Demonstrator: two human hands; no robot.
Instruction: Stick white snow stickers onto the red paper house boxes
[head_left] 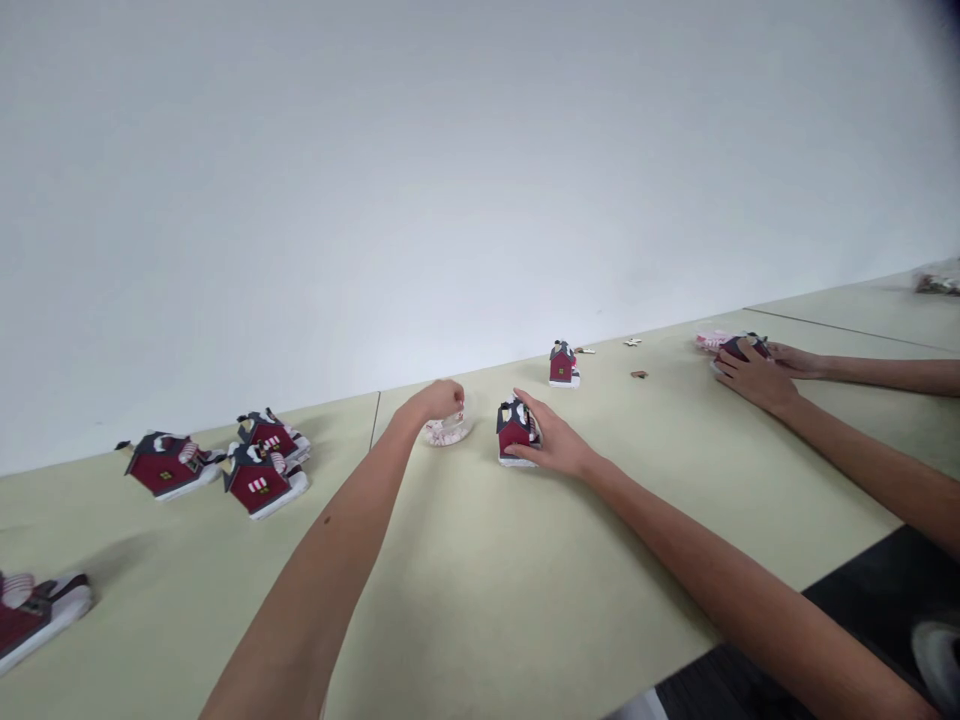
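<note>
My left hand (441,399) is closed, its fingertips pinched together above the rim of a clear round bowl (448,431). Small white and red pieces lie in that bowl. Whatever the pinch holds, if anything, is too small to make out. My right hand (559,442) grips a small toy house (511,434) from its right side, thumb low and fingers up by the roof. The house stands upright on the table, with dark red walls, a dark grey roof with white snow patches and a white base. My palm hides part of its right side.
Several similar houses stand to the left, one a red house (161,468). Another house (562,365) stands behind my right hand, near small loose pieces (639,374). At right, a co-worker's hands (757,378) hold a house beside a clear container (709,338). A wall closes the table's back.
</note>
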